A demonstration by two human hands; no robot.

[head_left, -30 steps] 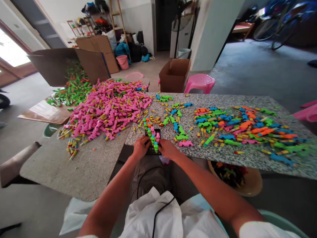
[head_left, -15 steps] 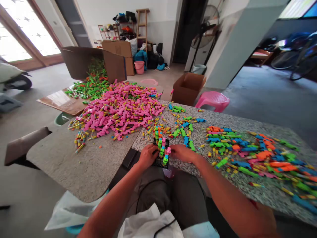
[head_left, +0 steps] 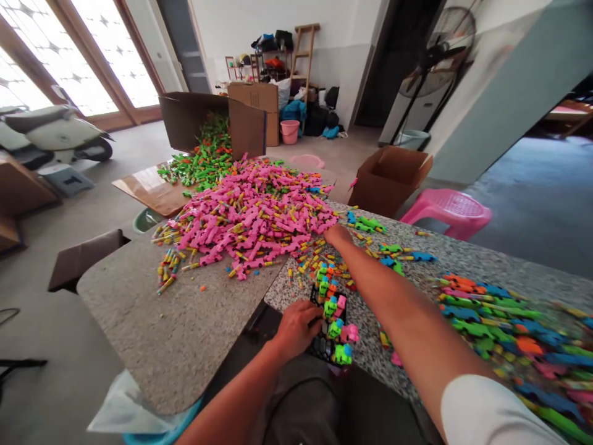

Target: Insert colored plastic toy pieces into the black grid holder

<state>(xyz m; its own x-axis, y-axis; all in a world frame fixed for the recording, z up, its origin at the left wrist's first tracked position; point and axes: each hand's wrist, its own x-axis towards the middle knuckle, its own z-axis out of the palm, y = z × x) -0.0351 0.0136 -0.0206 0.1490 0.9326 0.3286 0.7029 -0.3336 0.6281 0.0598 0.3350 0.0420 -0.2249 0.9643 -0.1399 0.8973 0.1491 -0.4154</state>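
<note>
My left hand [head_left: 300,326] is closed on the left edge of a small black tray [head_left: 320,347] at the table's near edge. Upright in the tray stand several small plastic toy cars [head_left: 334,329], green, pink and orange, some with blue tops. My right hand [head_left: 337,237] reaches forward to the right side of a big heap of pink toy cars [head_left: 259,213]. Its fingers are hidden by the hand and the heap, so what they hold does not show. Short yellow-and-red sticks [head_left: 319,256] lie scattered just below that hand.
Blue, green and orange toy cars [head_left: 504,321] cover the right of the speckled table [head_left: 185,334]. Behind the heap, a tipped cardboard box [head_left: 248,130] spills green pieces. Beyond the table stand an open carton [head_left: 384,185] and a pink stool [head_left: 447,210].
My right hand has left the tray and stretched forward to the pink heap. My left hand stays at the tray. The whole view has swung left.
</note>
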